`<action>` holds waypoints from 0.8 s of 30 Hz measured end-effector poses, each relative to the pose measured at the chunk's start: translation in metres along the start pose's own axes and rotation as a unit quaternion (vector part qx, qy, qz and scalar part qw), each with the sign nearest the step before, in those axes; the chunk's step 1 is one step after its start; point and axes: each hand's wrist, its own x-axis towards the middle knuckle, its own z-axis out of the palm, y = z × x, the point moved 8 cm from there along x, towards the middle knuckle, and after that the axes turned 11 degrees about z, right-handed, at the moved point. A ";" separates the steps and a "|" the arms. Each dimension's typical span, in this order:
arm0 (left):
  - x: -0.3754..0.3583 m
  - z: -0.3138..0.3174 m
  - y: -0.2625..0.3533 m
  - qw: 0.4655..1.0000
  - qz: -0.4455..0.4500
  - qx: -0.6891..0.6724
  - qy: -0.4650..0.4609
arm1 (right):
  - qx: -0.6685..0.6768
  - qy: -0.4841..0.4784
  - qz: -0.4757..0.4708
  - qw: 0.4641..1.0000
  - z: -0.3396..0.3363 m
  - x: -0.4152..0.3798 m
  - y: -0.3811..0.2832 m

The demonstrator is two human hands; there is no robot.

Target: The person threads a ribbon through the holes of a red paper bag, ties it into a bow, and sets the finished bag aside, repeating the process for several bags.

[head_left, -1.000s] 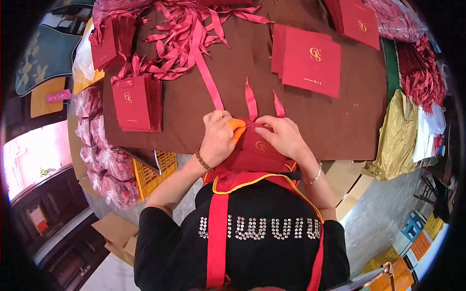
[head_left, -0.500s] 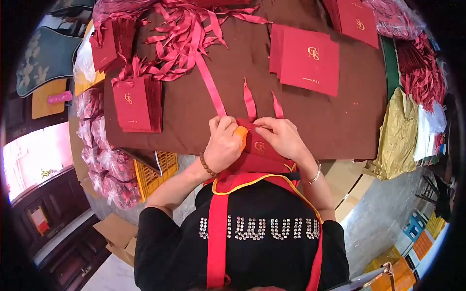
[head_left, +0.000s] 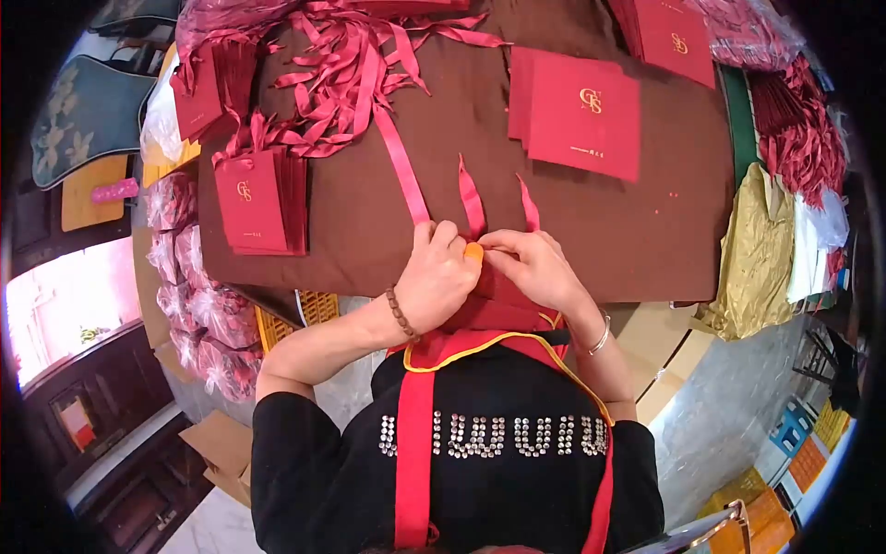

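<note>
A red paper bag (head_left: 503, 294) lies at the table's front edge, mostly hidden by my hands. My left hand (head_left: 445, 277) is closed around a small orange tool (head_left: 473, 251), whose kind I cannot make out. A pink-red ribbon (head_left: 399, 166) runs from the pile down to these fingers. With finger and thumb pinched together, my right hand (head_left: 537, 268) grips the bag's upper edge beside the orange tool. Two ribbon ends stick out beyond the hands: the middle ribbon (head_left: 472, 198) and the right ribbon (head_left: 529, 205).
Loose ribbons (head_left: 337, 92) are heaped on the brown tablecloth (head_left: 609, 240). Finished-looking red bags (head_left: 254, 203) stand at left, and flat red bags (head_left: 586, 120) lie at right. Plastic-wrapped bundles (head_left: 217, 314) and a yellow crate (head_left: 318, 305) sit left of the table; cardboard (head_left: 660, 351) at right.
My left hand has turned and shifted slightly right, so less of the orange tool shows. The bag's gold print is now covered. My right hand stays nearly in place.
</note>
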 end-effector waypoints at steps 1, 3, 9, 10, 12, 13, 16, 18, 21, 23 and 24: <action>0.000 -0.001 -0.001 1.000 -0.008 -0.014 -0.007 | 0.000 0.002 0.001 1.000 -0.001 -0.001 0.001; 0.001 0.000 -0.002 0.999 -0.013 -0.029 -0.014 | 0.015 -0.008 0.014 1.000 0.000 -0.001 0.003; 0.002 0.001 -0.004 0.998 -0.034 -0.045 -0.015 | -0.005 -0.016 0.024 1.000 0.000 -0.003 0.001; 0.002 -0.001 -0.004 0.998 -0.036 -0.046 -0.013 | -0.005 -0.015 0.024 1.000 0.000 -0.003 0.001; 0.002 -0.003 -0.005 0.998 -0.035 -0.047 -0.011 | 0.011 -0.031 0.035 0.999 0.000 -0.004 0.003; -0.001 -0.003 -0.008 0.997 -0.049 -0.063 -0.009 | 0.012 -0.030 0.035 0.999 0.000 -0.005 0.002; -0.002 -0.004 -0.014 0.996 -0.054 -0.074 0.011 | 0.019 -0.028 0.037 0.999 0.002 -0.006 0.003; -0.003 0.008 -0.026 0.981 -0.095 -0.168 -0.028 | 0.010 0.009 0.013 1.000 0.001 -0.005 0.001; -0.003 0.011 -0.034 0.962 -0.127 -0.240 -0.027 | -0.021 0.019 -0.011 1.000 0.000 -0.008 -0.003; 0.001 0.012 -0.031 0.968 -0.115 -0.222 -0.034 | -0.031 0.035 -0.020 0.999 -0.001 -0.009 -0.002; 0.002 0.012 -0.028 0.973 -0.106 -0.201 -0.042 | -0.041 0.049 -0.032 0.997 -0.001 -0.010 -0.003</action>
